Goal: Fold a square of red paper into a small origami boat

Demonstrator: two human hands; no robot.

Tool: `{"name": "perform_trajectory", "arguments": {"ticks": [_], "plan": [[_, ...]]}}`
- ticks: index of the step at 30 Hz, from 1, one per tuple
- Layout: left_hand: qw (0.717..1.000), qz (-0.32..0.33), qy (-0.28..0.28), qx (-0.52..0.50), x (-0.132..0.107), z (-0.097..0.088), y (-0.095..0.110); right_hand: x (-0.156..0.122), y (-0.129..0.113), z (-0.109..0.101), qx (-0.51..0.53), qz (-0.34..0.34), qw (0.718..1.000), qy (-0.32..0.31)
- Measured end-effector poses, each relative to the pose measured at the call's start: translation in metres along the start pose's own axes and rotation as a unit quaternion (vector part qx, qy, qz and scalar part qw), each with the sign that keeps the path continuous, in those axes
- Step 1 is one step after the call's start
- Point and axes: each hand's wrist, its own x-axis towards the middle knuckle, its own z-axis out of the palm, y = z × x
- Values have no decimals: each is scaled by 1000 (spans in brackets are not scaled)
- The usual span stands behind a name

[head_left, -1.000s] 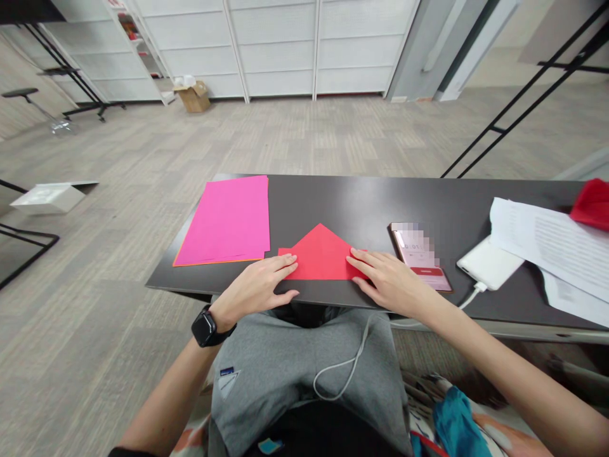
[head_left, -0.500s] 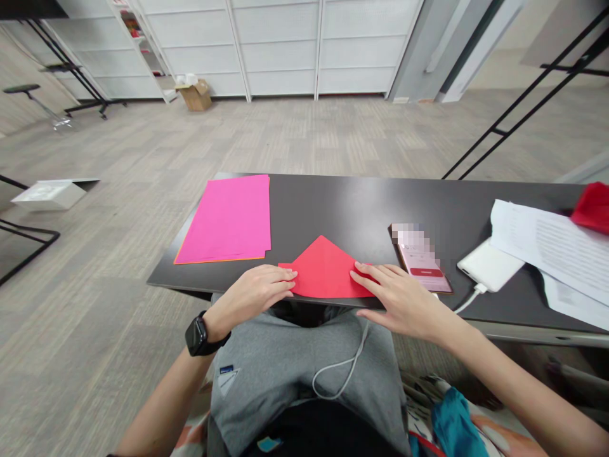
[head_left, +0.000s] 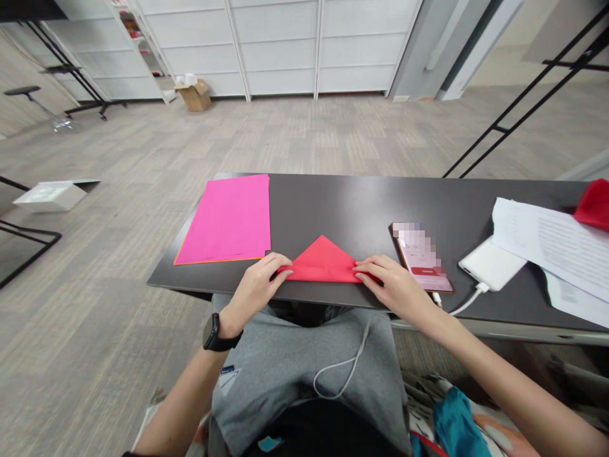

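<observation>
At the near edge of the dark worktop (head_left: 333, 200), seen from the head camera (the only view here), there's a piece of red paper (head_left: 324, 260) sitting roughly in the middle, point facing away from the person. Both hands are on it: the left hand (head_left: 262, 278) has the left end pinched between thumb and fingers, and the right hand (head_left: 396, 284) has the right end in pretty much the same narrow grip.

As for how far along it is, the peak at the top looks properly done, with two slanted sides meeting in a neat tip. The bottom part is another story: there's a band along the near edge that seems to be turned up, but it looks a bit wavy, so I'd guess that crease isn't pressed flat yet. The pink paper (head_left: 233, 219) over to the left is flat, with no folds I can spot.

Stuff I can't make out: both ends of the red paper are tucked under the fingers, so no idea how the corners lie. Can't see its underside or count the layers either. On the right, the phone (head_left: 425, 261) has part of its screen blocked out by pixels, the print on the white sheets (head_left: 547, 238) is too small to read, and some red thing (head_left: 594, 206) gets cut off by the frame, so I can't say what it is.
</observation>
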Motion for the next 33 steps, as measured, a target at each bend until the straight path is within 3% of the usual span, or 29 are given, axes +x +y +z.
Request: {"name": "perform_trajectory", "arguments": {"ticks": [3, 6, 17, 28, 33], "plan": [[997, -48, 46, -26, 3, 4, 2, 3, 0, 3, 31, 32, 999, 23], [994, -76, 56, -50, 3, 6, 2, 5, -1, 5, 38, 47, 998, 37], [988, -95, 118, -6, 0, 12, -3, 9, 0, 13, 42, 70, 995, 62], [984, -133, 115, -17, 2, 12, 0, 11, 4, 18, 46, 83, 994, 56], [979, -159, 126, -20, 4, 16, -1, 9, 3, 18, -16, 56, 996, 70]]}}
